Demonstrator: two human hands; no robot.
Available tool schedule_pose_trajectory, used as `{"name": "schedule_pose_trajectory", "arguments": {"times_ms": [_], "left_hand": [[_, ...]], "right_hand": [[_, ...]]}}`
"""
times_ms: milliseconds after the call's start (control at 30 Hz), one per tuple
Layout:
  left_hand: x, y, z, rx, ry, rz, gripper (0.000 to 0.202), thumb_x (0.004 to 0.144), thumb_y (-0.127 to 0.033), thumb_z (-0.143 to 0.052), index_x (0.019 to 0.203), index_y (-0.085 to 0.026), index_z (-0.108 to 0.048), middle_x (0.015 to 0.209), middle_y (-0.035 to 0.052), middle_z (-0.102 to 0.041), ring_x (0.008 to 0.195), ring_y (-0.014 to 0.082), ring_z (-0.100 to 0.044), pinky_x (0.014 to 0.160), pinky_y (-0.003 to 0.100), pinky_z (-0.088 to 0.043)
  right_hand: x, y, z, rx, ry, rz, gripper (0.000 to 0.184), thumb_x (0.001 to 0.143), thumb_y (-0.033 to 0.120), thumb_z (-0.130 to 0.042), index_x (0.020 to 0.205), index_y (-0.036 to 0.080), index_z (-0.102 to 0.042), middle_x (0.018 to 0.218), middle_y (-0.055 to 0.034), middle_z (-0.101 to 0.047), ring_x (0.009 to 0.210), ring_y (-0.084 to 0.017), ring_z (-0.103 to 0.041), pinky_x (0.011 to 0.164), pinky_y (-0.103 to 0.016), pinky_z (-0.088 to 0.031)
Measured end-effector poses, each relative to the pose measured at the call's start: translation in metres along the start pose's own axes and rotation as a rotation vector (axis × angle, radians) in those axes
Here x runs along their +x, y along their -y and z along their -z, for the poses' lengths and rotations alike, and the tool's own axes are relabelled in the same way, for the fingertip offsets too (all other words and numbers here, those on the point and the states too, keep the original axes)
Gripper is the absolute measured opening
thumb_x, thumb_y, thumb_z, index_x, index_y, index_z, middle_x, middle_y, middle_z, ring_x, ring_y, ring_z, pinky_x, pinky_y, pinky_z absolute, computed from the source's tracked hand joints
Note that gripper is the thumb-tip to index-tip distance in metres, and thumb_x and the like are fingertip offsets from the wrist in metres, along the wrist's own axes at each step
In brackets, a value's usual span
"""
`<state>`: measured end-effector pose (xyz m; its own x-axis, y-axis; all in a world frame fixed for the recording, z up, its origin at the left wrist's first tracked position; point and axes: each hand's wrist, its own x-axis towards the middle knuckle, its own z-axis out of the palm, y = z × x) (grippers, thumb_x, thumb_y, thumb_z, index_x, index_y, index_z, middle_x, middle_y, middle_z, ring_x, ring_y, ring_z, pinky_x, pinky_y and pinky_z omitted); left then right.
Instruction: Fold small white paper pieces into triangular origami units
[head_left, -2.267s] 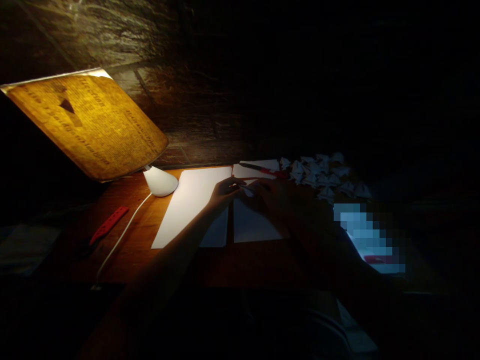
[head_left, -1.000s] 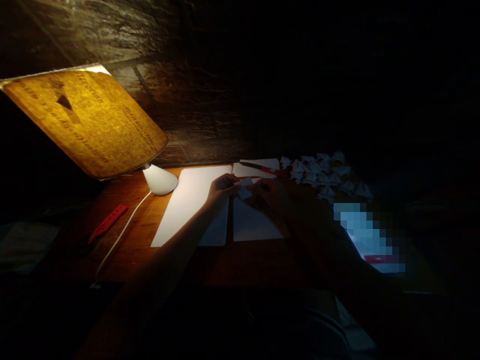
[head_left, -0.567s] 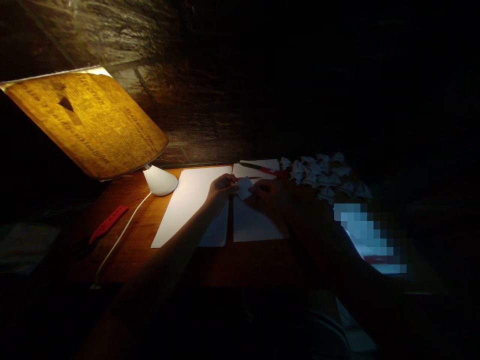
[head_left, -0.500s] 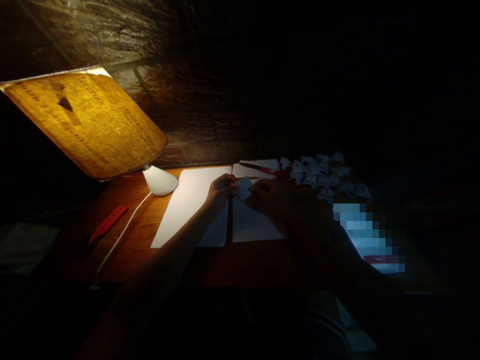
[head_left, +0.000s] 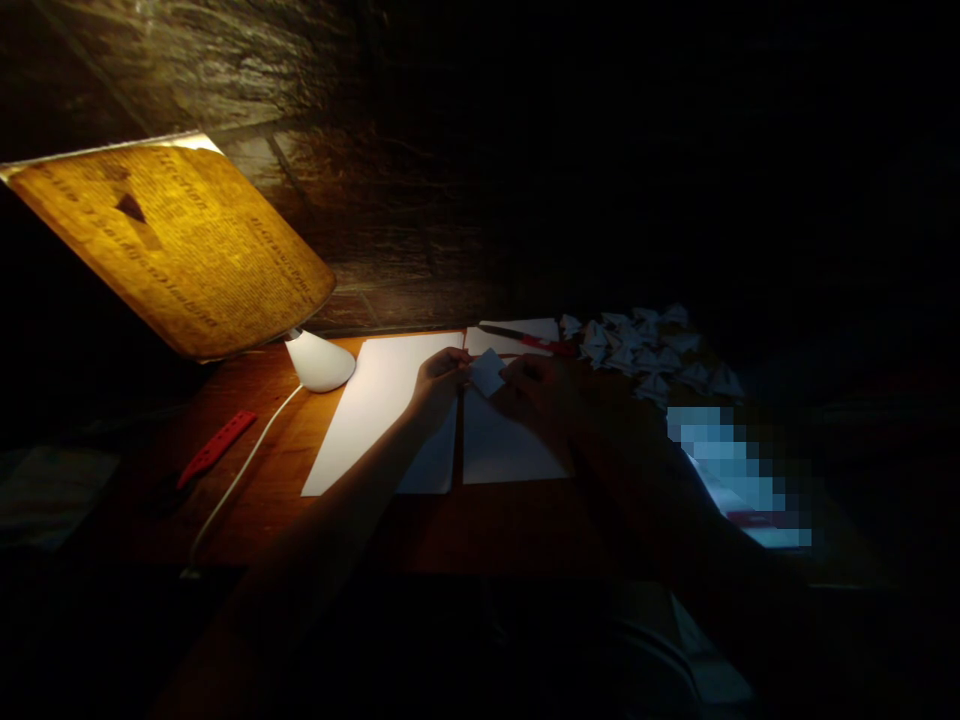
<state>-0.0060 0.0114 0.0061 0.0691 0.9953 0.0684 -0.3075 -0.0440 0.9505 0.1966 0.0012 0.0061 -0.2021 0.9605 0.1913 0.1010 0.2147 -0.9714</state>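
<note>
White paper slip (head_left: 487, 372); lampshade (head_left: 180, 250) print illegible

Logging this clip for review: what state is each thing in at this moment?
Lamp: lit.
Small paper piece: pinched between left hand and right hand.
White sheets: lying flat, unfolded.
Pile of paper pieces: folded.
Red strip: lying flat.
Screen: glowing.
</note>
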Motion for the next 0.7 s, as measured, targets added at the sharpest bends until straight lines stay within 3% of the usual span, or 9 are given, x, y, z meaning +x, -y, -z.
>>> {"name": "schedule_pose_trajectory", "arguments": {"times_ms": [133, 267, 533, 700], "left_hand": [[0.0019, 0.0037, 0.0020, 0.025, -0.070, 0.007, 0.037, 0.057, -0.030, -0.091, 0.075, -0.020, -0.060, 0.063, -0.0074, -0.055, 0.049, 0.0069, -0.051, 0.044, 0.017, -0.040], [0.0017, 0.0047, 0.0041, 0.058, -0.054, 0.002, 0.038, 0.060, -0.031, -0.093, 0.077, -0.019, -0.061, 0.062, -0.0080, -0.053, 0.047, 0.0059, -0.050, 0.044, 0.016, -0.039], [0.0018, 0.0060, 0.0047, 0.052, -0.065, 0.025, 0.041, 0.060, -0.039, -0.096, 0.074, -0.019, -0.063, 0.060, -0.0072, -0.051, 0.047, 0.0059, -0.045, 0.043, 0.017, -0.034], [0.0007, 0.0049, 0.0045, 0.044, -0.059, 0.042, 0.044, 0.058, -0.041, -0.098, 0.073, -0.019, -0.064, 0.061, -0.0069, -0.053, 0.048, 0.0063, -0.047, 0.045, 0.018, -0.038]], "right_hand": [[-0.0081, 0.0051, -0.0030, -0.102, 0.071, 0.011, 0.022, 0.083, 0.038, -0.074, 0.071, 0.022, -0.065, 0.074, -0.0041, -0.070, 0.070, -0.017, -0.058, 0.061, -0.029, -0.044], [-0.0089, 0.0046, -0.0035, -0.159, 0.135, 0.002, 0.025, 0.082, 0.039, -0.073, 0.068, 0.022, -0.062, 0.068, -0.0010, -0.064, 0.064, -0.015, -0.052, 0.056, -0.028, -0.036], [-0.0053, 0.0061, 0.0012, -0.209, 0.235, -0.034, 0.032, 0.082, 0.039, -0.076, 0.064, 0.022, -0.056, 0.064, 0.0029, -0.056, 0.060, -0.012, -0.044, 0.058, -0.028, -0.035], [-0.0051, 0.0044, 0.0005, -0.221, 0.209, -0.023, 0.029, 0.083, 0.032, -0.075, 0.063, 0.022, -0.057, 0.064, 0.0022, -0.058, 0.061, -0.013, -0.047, 0.058, -0.029, -0.035]]}}
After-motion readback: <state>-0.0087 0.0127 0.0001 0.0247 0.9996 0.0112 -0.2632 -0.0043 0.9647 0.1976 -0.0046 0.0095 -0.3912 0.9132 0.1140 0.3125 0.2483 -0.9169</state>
